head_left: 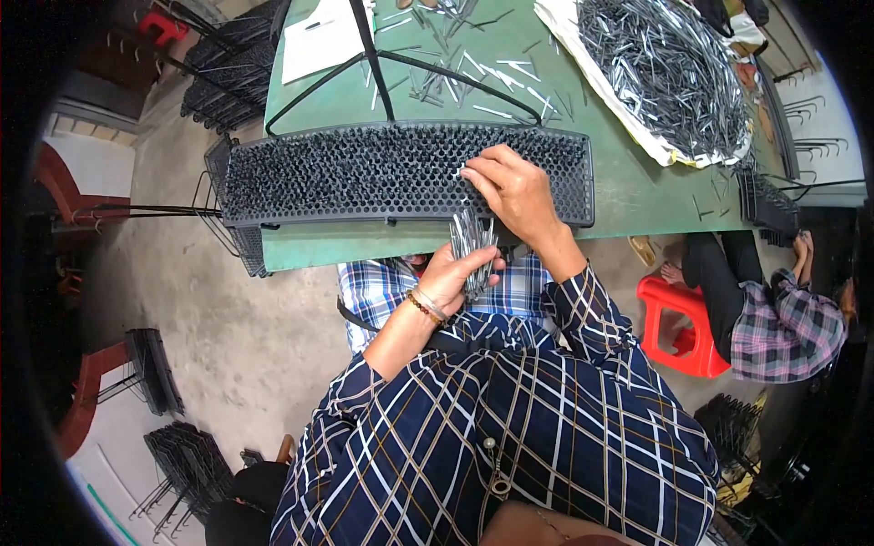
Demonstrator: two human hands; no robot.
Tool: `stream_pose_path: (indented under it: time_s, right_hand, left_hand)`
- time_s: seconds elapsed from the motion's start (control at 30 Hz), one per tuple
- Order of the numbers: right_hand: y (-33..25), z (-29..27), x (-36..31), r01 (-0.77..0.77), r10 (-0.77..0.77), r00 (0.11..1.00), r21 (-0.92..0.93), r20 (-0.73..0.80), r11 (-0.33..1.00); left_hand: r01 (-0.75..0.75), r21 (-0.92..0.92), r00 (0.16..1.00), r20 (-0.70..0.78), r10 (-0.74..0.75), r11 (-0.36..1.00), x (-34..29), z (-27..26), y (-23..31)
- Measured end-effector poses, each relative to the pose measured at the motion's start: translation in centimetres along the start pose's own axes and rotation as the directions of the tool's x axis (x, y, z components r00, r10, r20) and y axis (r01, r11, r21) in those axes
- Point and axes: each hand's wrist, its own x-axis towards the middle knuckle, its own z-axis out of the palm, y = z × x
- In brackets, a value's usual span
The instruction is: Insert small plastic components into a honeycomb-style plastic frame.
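My left hand (443, 284), wearing a beaded bracelet, is closed round a bundle of thin silvery-grey strips (470, 235), just in front of the table edge. Before it lies a long black perforated rack (575, 187) with a wire hanger frame (371, 56) rising from its far side. Dark pieces stand upright in most of the rack's holes, while holes along the near right part show bare. Over that part, my right hand (519, 196) pinches with thumb and fingers; a small silvery tip shows at the fingertips, and the rest of that strip is hidden.
The green table (319, 250) carries loose strips (446, 68), a white paper (319, 41) with a pen, and a white sack (637, 136) heaped with strips. Black racks (218, 100) stand at left. At right, another person sits by a red stool (678, 332).
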Motion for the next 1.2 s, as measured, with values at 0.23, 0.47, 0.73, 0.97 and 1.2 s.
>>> stream_pose_path:
  time_s: [0.23,0.47,0.73,0.97,1.2]
  right_hand:
    - [-0.2,-0.1,0.2,0.063,-0.065,0.993,0.017,0.096,0.998]
    - [0.1,-0.1,0.0,-0.04,0.041,0.998,-0.019,0.047,0.999]
    - [-0.1,0.1,-0.2,-0.073,0.072,0.997,0.04,0.022,0.997]
    - [-0.3,0.3,0.1,-0.033,0.036,0.996,-0.041,0.082,0.999]
    - [-0.1,-1.5,-0.8,-0.166,0.159,0.984,0.1,0.077,0.981]
  left_hand:
    - [0.011,-0.026,1.0,0.012,-0.011,1.0,0.0,0.1,-0.1]
    - [-0.006,0.017,0.999,0.034,0.006,1.0,-0.1,0.3,0.0]
    - [0.021,0.015,0.999,0.033,-0.021,1.0,-0.1,0.5,-0.1]
    - [0.004,0.016,0.999,0.047,-0.004,1.0,-0.2,0.5,-0.2]
    - [-0.036,-0.041,0.999,0.032,0.037,0.999,-0.3,0.5,-0.1]
